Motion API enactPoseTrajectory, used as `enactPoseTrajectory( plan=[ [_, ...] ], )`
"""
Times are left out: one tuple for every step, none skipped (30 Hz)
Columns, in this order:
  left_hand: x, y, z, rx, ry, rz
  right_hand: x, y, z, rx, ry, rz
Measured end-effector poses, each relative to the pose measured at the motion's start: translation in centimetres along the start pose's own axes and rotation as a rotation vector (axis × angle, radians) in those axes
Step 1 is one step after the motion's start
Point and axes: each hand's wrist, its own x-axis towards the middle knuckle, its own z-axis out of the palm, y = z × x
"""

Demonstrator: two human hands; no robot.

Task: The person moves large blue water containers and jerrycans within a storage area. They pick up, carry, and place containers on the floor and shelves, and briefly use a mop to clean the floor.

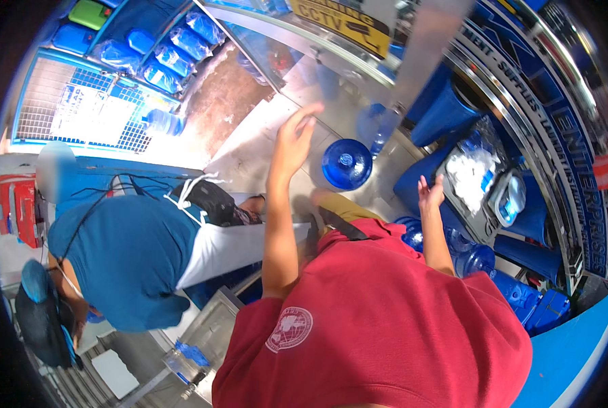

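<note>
Left hand [292, 146] raised and spread wide, fingers [308, 115] fanned apart and holding nothing, hovering over the pale steel surface [249, 146]. Right hand [430, 194] likewise open and empty, fingers loosely splayed, just left of a tray of clear bags and a plastic tub [510, 198].

One round blue water jug [346, 163] between the two hands, a little farther off, seen from above, touched by neither. Probably rigid plastic with a smooth, slippery wall; heavy if full, though how full cannot be told. Best gripped at the neck or with both palms round the shoulder. Two more blue jugs [472, 258] near the right forearm, partly hidden.

Far left, about six wrapped blue bottles [175, 58] on a rack, plus one loose beside the white wire cage [79, 109].

One other person in a blue shirt [120, 258] bending at left.
</note>
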Motion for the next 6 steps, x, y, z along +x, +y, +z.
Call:
enactPoseTrajectory(
  plan=[
    [3.0, 0.0, -0.5, 0.062, -0.02, 0.024, -0.2, 0.3, -0.1, -0.012, 0.006, -0.049],
    [5.7, 0.2, -1.0, 0.118, -0.037, 0.08, -0.4, 0.9, 0.2, 0.019, 0.034, -0.069],
    [7.8, 0.3, -1.5, 0.206, -0.033, 0.13, -0.8, 1.5, 0.5, 0.037, 0.058, -0.098],
    [9.8, 0.5, -1.7, 0.29, -0.025, 0.181, -1.3, 2.6, 1.1, -0.065, 0.111, -0.174],
    [11.6, 0.5, -2.2, 0.367, -0.013, 0.23, -1.8, 3.6, 1.4, -0.193, -0.073, -0.191],
    [12.6, 0.4, -3.0, 0.351, -0.039, 0.209, -1.8, 4.9, 2.8, -0.297, -0.041, -0.054]
  ],
)
